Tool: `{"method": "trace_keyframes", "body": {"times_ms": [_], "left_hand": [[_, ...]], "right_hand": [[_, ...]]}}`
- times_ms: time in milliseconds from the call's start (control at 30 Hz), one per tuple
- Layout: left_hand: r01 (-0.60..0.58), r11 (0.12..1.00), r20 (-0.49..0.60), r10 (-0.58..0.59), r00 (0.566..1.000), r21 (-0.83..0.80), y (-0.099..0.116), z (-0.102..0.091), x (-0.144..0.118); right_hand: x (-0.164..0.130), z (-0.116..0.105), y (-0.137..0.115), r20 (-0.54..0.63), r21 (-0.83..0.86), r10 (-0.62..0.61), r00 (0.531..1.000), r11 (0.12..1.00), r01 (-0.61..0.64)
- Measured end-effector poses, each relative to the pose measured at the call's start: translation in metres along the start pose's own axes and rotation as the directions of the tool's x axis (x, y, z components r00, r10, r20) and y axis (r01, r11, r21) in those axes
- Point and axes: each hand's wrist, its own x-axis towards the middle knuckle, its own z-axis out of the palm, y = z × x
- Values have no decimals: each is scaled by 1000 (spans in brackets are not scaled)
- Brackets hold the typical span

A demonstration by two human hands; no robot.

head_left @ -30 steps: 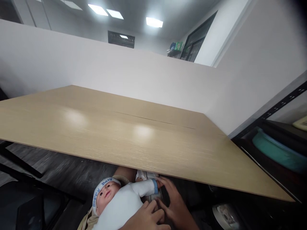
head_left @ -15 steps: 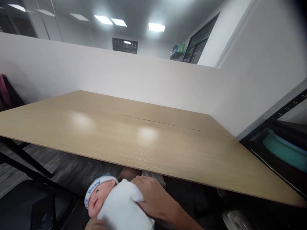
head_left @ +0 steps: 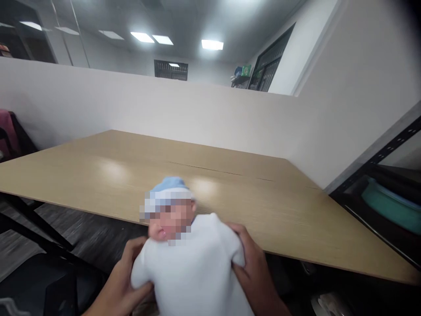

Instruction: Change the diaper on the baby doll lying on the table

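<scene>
A baby doll [head_left: 192,267] in a white suit and a blue-and-white cap is upright in front of me, its head level with the near edge of the wooden table [head_left: 230,193]. My left hand [head_left: 126,281] grips the doll's left side under its arm. My right hand [head_left: 251,263] grips its right side at the shoulder. Both hands are shut on the doll's body. The doll's lower half is cut off by the bottom of the view.
White partition walls [head_left: 164,109] stand behind and to the right of the table. A black metal shelf [head_left: 378,175] at the right holds a teal round object [head_left: 391,206]. Dark table legs [head_left: 29,219] and a dark floor lie at the left below the tabletop.
The doll has come up from below the table edge, where it lay tilted, and now stands upright in front of the tabletop. Both hands moved to its sides.
</scene>
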Motion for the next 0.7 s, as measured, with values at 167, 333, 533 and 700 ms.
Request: {"method": "trace_keyframes", "body": {"times_ms": [167, 333, 533, 700], "left_hand": [[-140, 987, 331, 107, 938, 77, 52, -17, 107], [-150, 984, 445, 92, 891, 97, 57, 14, 199], [-189, 963, 474, 78, 877, 192, 35, 31, 218], [-278, 911, 414, 136, 900, 305, -4, 16, 196]], "right_hand": [[38, -38, 31, 42, -358, 237, 971, 910, -207], [63, -51, 78, 55, -472, 330, 942, 840, -266], [52, -51, 131, 37, -413, 352, 935, 858, -306], [18, -56, 171, -16, -352, 347, 938, 876, -330]]}}
